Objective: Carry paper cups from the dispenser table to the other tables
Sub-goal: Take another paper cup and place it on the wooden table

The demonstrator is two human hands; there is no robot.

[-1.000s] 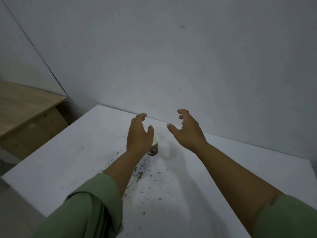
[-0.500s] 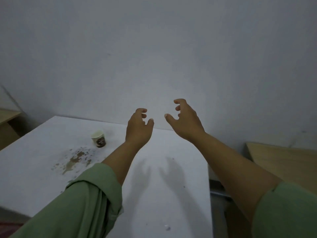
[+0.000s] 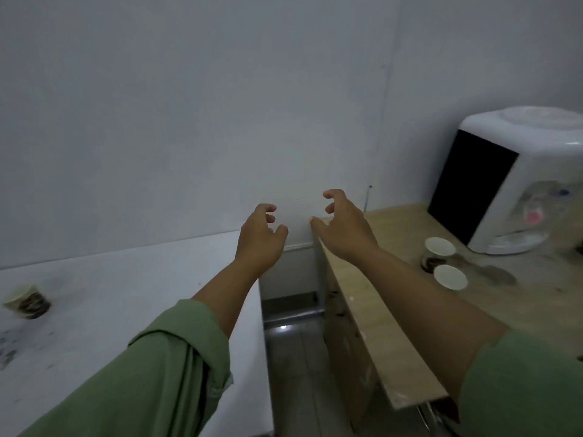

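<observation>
Both my hands are raised in front of me, empty, fingers curled and apart. My left hand [image 3: 260, 238] hovers over the right end of the white table [image 3: 132, 288]. My right hand [image 3: 342, 227] is above the near corner of the wooden dispenser table [image 3: 394, 313]. One paper cup [image 3: 26, 300] with a dark printed band stands far left on the white table. Two paper cups [image 3: 440, 246] [image 3: 450, 276] stand on the wooden table in front of the white water dispenser [image 3: 517, 181].
A narrow gap with grey tiled floor [image 3: 296, 357] separates the two tables. A plain grey wall [image 3: 220, 105] runs behind both. Dark stains [image 3: 9, 351] mark the white table at the left. A damp patch [image 3: 498, 274] lies beside the cups.
The view has swung right: the cup on the white table slid to the far left, and the wooden table with dispenser and two cups came into sight. Both hands stay open and empty.
</observation>
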